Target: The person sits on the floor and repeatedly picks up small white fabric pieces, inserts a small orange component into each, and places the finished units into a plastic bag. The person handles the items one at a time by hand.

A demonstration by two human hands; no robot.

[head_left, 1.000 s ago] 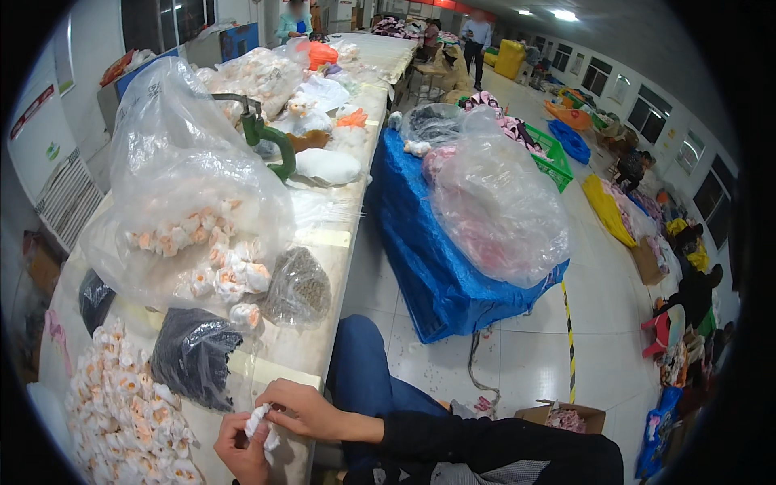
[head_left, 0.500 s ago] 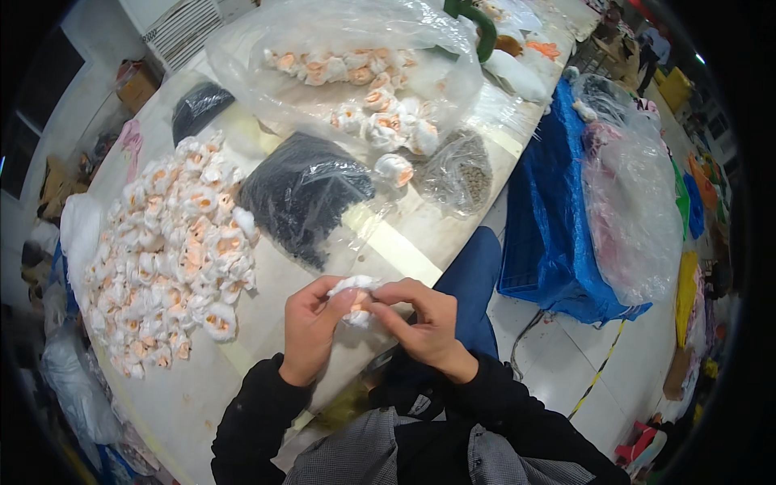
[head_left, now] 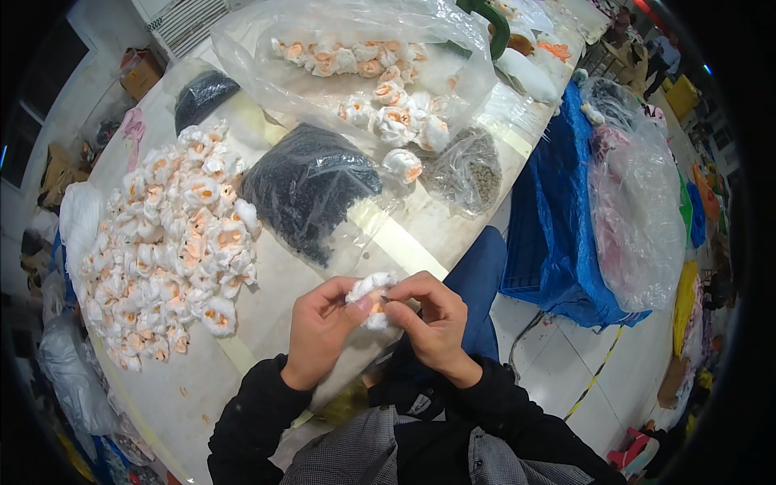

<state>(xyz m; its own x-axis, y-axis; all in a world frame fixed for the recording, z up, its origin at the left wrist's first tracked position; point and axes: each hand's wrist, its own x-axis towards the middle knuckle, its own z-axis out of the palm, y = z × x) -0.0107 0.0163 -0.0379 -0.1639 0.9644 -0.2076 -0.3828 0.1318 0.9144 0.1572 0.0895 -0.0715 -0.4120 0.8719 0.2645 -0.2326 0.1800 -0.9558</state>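
- Left hand (head_left: 319, 327) and right hand (head_left: 432, 319) both pinch one white fluffy flower (head_left: 370, 297) between fingertips, above the table edge (head_left: 242, 356).
- Risk: loose grip, and the flower likely drops off the edge below.
- Risk: the left elbow could scatter the flower pile (head_left: 174, 242) just left.

Fluffy plush piece (head_left: 370, 295); glossy clear plastic bags (head_left: 356, 65).

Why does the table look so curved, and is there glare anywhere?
Head view: the fisheye lens bends the pale table edge and blacks out the corners; overhead light glares off the clear plastic bag of white-and-orange fluffy pieces; both hands' shared white fluffy piece stays fairly sharp.
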